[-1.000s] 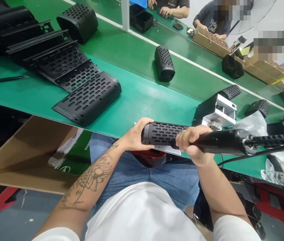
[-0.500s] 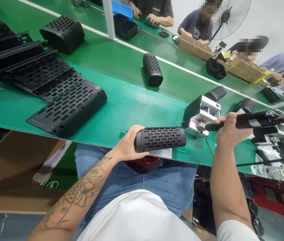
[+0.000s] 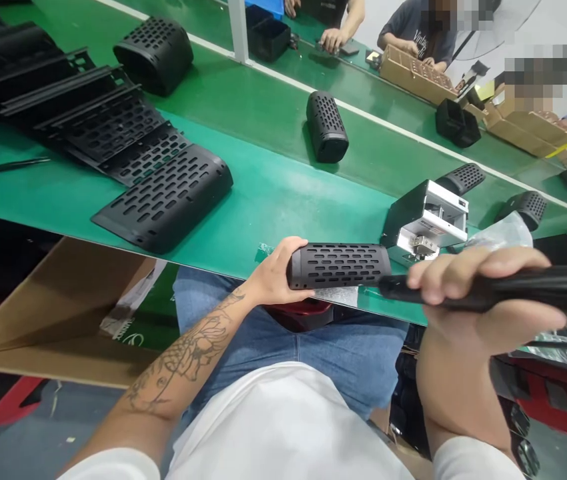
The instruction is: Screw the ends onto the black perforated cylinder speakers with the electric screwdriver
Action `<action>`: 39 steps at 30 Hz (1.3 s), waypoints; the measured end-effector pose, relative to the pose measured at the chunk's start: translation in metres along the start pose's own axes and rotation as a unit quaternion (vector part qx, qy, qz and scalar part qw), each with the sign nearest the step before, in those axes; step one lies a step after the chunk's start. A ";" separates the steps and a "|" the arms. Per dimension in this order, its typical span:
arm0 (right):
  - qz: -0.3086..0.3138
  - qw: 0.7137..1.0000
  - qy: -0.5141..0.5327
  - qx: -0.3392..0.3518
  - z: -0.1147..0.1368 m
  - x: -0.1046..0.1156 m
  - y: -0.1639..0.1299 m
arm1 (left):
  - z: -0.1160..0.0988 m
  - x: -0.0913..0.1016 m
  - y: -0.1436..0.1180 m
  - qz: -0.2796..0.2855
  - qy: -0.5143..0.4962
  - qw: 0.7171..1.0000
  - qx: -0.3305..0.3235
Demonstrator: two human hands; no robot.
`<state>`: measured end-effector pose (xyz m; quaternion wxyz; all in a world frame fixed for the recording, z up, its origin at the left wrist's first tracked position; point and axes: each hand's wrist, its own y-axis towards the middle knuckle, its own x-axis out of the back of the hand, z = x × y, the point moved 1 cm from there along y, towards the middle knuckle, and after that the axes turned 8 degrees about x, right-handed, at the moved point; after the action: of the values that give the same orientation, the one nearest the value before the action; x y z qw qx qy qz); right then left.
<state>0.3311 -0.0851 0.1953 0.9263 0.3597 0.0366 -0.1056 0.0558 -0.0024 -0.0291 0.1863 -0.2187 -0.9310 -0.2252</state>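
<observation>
Left hand (image 3: 274, 277) wrapped round left end of perforated black cylinder (image 3: 338, 265), lying at near edge of green table (image 3: 273, 193). Right hand (image 3: 468, 300), fingers curled round black power driver (image 3: 503, 291), tip at cylinder's right end. Risk: one-ended grip lets cylinder roll; tip could skid off.

I see a matte black cylinder (image 3: 338, 265) under my left hand (image 3: 276, 273), patterned all over with rows of short oblong slots. My left forearm carries a dark floral tattoo. The tool (image 3: 503, 292) in my right hand (image 3: 468, 293) is plain black. The worktop (image 3: 273, 193) is bright green, with a white stripe running toward 2 o'clock. At 10 o'clock, black grille panels (image 3: 163, 197) repeat the slotted pattern. At 1 o'clock sits a silver-and-black device (image 3: 426, 223). My jeans are blue, my shirt white; a brown cardboard box (image 3: 58, 313) lies at 8 o'clock.
</observation>
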 end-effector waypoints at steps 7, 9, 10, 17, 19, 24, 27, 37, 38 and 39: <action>0.143 0.984 0.103 -0.033 -0.037 -0.065 -0.017 | -0.005 -0.005 0.003 -0.001 -0.022 1.000 -0.007; 0.152 0.982 0.105 -0.032 -0.044 -0.072 -0.017 | -0.006 -0.006 0.004 0.001 -0.027 1.000 -0.003; 0.148 0.983 0.103 -0.033 -0.046 -0.075 -0.017 | -0.006 -0.006 0.005 0.003 -0.028 1.000 0.000; 0.153 0.978 0.125 -0.060 -0.050 -0.094 -0.022 | -0.006 -0.009 0.006 -0.011 -0.021 1.000 -0.007; 0.166 0.976 0.121 -0.065 -0.053 -0.095 -0.022 | -0.006 -0.010 0.006 -0.014 -0.013 1.000 -0.016; 0.174 0.976 0.112 -0.069 -0.059 -0.094 -0.020 | -0.009 -0.010 0.007 -0.002 -0.009 1.000 0.002; 0.182 0.974 0.111 -0.071 -0.060 -0.093 -0.019 | -0.010 -0.010 0.007 0.001 -0.013 1.000 0.019; 0.208 0.972 0.086 -0.067 -0.070 -0.086 -0.041 | -0.004 -0.009 0.003 -0.022 0.002 1.000 -0.007; 0.210 0.971 0.096 -0.056 -0.068 -0.086 -0.041 | -0.003 -0.008 0.001 -0.025 0.009 1.000 -0.004; 0.207 0.971 0.112 -0.044 -0.064 -0.085 -0.040 | -0.003 -0.009 -0.001 -0.031 0.018 0.999 0.002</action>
<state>0.2397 -0.0563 0.1346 0.9330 0.3276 0.0699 0.1314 0.0634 -0.0073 -0.0310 0.1962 -0.1853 -0.9342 -0.2333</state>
